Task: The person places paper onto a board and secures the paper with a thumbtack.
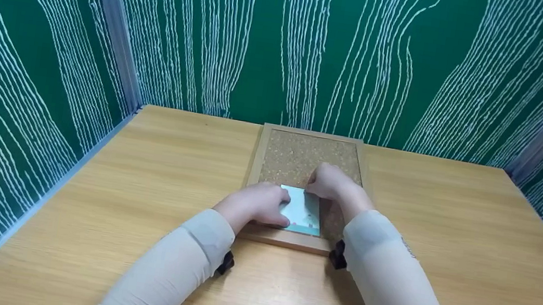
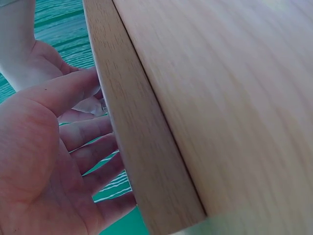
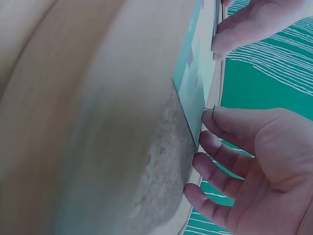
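Note:
A framed cork board point(image 1: 297, 153) lies flat on the wooden table, with a light mint-coloured sheet of paper point(image 1: 304, 212) on its near half. My left hand point(image 1: 260, 202) rests over the left side of the paper, fingers spread, thumb near the lower edge. At the paper's upper right, my right hand point(image 1: 331, 182) holds thumb and forefinger together. Between those fingertips the right wrist view shows a small thin metal pin point(image 3: 209, 108) at the paper's surface. The other right fingers touch down beside the sheet's edge. Small printed marks show along the paper's lower part.
The board's wooden frame point(image 1: 286, 238) forms a raised border around the cork. The wooden table point(image 1: 177, 150) reaches back to green walls point(image 1: 261, 67) with white wavy lines. Dark wrist-worn devices point(image 1: 338, 256) hang under both sleeves.

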The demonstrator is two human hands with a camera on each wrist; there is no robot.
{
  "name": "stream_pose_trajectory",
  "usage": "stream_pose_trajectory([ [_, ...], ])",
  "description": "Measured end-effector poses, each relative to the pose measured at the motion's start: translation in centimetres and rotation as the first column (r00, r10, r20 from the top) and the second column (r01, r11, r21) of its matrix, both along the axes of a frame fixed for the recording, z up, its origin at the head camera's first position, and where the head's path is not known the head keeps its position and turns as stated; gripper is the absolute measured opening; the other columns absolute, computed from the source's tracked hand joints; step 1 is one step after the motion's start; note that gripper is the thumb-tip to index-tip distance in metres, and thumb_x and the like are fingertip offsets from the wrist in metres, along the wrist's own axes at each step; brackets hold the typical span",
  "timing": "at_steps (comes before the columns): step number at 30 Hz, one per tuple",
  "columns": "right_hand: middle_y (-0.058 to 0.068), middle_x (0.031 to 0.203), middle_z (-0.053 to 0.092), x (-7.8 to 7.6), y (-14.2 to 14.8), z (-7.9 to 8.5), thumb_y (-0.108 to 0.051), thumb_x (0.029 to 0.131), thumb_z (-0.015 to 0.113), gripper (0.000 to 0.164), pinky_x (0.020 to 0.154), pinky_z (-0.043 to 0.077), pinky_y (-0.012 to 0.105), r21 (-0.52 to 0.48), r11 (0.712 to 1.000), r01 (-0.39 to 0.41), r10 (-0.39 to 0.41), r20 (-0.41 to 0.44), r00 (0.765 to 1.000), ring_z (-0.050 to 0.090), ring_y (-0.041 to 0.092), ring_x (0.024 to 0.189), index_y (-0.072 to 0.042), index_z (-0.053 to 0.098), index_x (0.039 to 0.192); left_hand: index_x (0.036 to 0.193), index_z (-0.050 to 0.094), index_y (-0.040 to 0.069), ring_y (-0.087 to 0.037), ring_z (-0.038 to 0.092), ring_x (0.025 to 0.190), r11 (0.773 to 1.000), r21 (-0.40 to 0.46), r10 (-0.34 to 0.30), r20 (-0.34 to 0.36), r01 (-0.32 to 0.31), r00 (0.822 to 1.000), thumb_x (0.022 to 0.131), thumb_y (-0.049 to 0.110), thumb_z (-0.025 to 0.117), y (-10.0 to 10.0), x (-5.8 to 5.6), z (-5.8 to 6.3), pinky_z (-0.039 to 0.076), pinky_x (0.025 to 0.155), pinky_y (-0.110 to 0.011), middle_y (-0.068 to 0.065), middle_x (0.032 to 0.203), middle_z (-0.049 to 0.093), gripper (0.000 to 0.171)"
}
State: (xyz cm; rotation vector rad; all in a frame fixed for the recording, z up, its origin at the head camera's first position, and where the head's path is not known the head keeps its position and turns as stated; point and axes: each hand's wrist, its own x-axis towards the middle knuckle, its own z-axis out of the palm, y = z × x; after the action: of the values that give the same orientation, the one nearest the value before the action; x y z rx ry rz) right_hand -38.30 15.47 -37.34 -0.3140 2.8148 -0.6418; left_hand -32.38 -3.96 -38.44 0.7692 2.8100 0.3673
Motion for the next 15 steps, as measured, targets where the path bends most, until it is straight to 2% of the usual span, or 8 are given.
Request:
stream_pose_trajectory([
  [4, 0.013, 0.100, 0.074, -0.02, 0.07, -0.10, -0.013, 0.098, 0.065, 0.019, 0.091, 0.054, 0.050, 0.001, 1.000, -0.008, 0.008, -0.005, 1.000, 0.069, 0.032, 0.093, -0.004, 0.078, 0.107, 0.141, 0.062, 0.010, -0.025, 0.051, 0.133, 1.000, -0.002, -0.007, -0.005, 0.007, 1.000, 0.092, 0.040, 0.072, 0.03, 0.01, 0.02, 0.039, 0.111, -0.038, -0.008, 0.144, 0.058, 0.058],
  [15, 0.011, 0.099, 0.073, -0.05, -0.06, -0.11, -0.014, 0.099, 0.066, 0.016, 0.094, 0.052, 0.052, -0.024, 0.998, 0.054, -0.053, 0.039, 0.998, 0.068, 0.032, 0.095, -0.007, 0.078, 0.108, 0.143, 0.061, 0.012, -0.024, 0.050, 0.134, 1.000, 0.002, 0.014, 0.018, -0.014, 1.000, 0.092, 0.041, 0.072, -0.01, 0.11, 0.02, 0.038, 0.112, -0.039, -0.007, 0.146, 0.056, 0.059],
])
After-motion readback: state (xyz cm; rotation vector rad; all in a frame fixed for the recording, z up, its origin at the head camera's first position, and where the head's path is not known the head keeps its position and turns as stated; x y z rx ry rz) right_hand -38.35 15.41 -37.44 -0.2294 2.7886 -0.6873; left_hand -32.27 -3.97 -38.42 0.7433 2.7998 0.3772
